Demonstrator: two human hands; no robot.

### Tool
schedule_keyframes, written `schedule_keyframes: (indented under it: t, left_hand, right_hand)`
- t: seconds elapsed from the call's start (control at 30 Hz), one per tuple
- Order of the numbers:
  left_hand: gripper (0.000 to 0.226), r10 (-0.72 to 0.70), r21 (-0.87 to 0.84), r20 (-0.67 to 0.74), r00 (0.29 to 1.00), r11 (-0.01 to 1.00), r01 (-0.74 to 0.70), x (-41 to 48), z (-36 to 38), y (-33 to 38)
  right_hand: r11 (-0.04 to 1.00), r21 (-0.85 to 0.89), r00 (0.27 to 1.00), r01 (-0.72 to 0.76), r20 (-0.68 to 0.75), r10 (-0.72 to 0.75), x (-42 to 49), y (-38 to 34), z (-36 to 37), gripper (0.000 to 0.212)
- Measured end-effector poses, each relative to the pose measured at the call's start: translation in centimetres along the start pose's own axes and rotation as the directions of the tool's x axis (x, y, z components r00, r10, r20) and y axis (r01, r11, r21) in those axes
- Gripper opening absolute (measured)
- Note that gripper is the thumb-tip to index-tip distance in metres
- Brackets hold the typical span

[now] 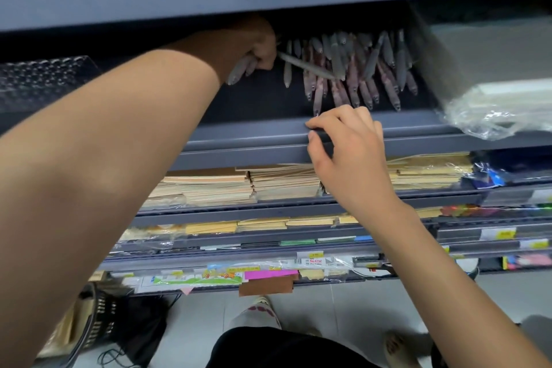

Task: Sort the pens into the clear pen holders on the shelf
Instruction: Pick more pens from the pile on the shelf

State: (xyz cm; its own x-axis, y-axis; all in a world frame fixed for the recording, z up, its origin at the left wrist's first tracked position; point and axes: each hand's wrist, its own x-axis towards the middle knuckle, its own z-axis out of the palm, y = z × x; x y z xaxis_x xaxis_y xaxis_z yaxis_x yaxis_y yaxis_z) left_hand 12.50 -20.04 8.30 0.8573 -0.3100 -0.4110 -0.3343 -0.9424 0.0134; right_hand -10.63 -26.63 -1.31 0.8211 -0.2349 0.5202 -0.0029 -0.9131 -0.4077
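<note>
My left hand (257, 45) reaches deep into the dark shelf and grips a small bunch of grey pens (239, 70), one of which sticks out to the right (307, 66). To its right a dense cluster of grey and pinkish pens (358, 69) stands packed together, tips pointing toward me; any clear holder around them is hard to make out. My right hand (349, 152) rests on the shelf's front lip (239, 134), fingers curled over the edge, just below the pen cluster.
A black mesh basket (41, 81) sits at the left of the same shelf. Plastic-wrapped packs (493, 98) lie at the right. Shelves below hold stacks of brown envelopes (227, 185) and stationery. A dark basket (101, 317) stands on the floor.
</note>
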Motion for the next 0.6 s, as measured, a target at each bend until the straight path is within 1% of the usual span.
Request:
schedule_keyframes:
  t: [0.07, 0.17, 0.27, 0.33, 0.37, 0.43, 0.5, 0.53, 0.6]
  left_hand:
    - [0.026, -0.015, 0.034, 0.006, 1.000, 0.999, 0.015, -0.8, 0.3, -0.8]
    - [0.028, -0.001, 0.042, -0.054, 0.999, 0.999, 0.003, -0.8, 0.7, -2.1]
    - [0.026, -0.005, -0.006, -0.062, 0.998, 1.000, 0.005, -0.6, 1.1, -3.1]
    - [0.029, 0.010, -0.043, -0.049, 0.999, 0.999, -0.012, -0.5, 1.4, -3.6]
    - [0.031, 0.017, -0.071, -0.057, 0.998, 0.997, -0.021, -0.6, 1.4, -3.8]
    - [0.032, 0.004, -0.128, -0.086, 0.996, 0.992, -0.015, -0.9, 1.5, -4.0]
    - [0.035, -0.012, -0.172, -0.078, 0.997, 0.985, -0.002, -1.1, 1.4, -3.9]
    - [0.035, -0.017, -0.216, -0.074, 0.997, 0.976, 0.000, -1.2, 1.4, -4.0]
    - [0.031, -0.021, -0.366, -0.067, 0.998, 0.931, -0.005, -1.1, 1.4, -4.7]
  right_hand:
    - [1.000, -0.002, 1.000, 0.001, 0.009, -0.001, 0.0, -0.1, -0.1, 0.017]
    - [1.000, -0.007, 1.000, 0.003, 0.022, -0.002, 0.1, -0.4, -0.5, 0.016]
    - [0.996, -0.092, 1.000, 0.013, -0.008, -0.014, 1.1, -1.2, -1.1, 0.020]
    - [0.988, -0.151, 0.999, 0.026, -0.031, -0.031, 2.6, -2.1, -1.2, 0.029]
    - [0.985, -0.168, 0.999, 0.024, -0.019, -0.028, 3.5, -2.7, -1.0, 0.033]
    - [0.980, -0.199, 0.998, 0.008, 0.055, 0.003, 5.2, -3.9, 0.1, 0.037]
    - [0.971, -0.239, 0.990, 0.008, 0.142, 0.026, 6.7, -4.9, 1.5, 0.039]
    - [0.968, -0.251, 0.983, 0.000, 0.177, 0.046, 7.4, -5.2, 2.2, 0.040]
    - [0.965, -0.258, 0.969, -0.049, 0.223, 0.109, 8.7, -5.5, 3.4, 0.042]
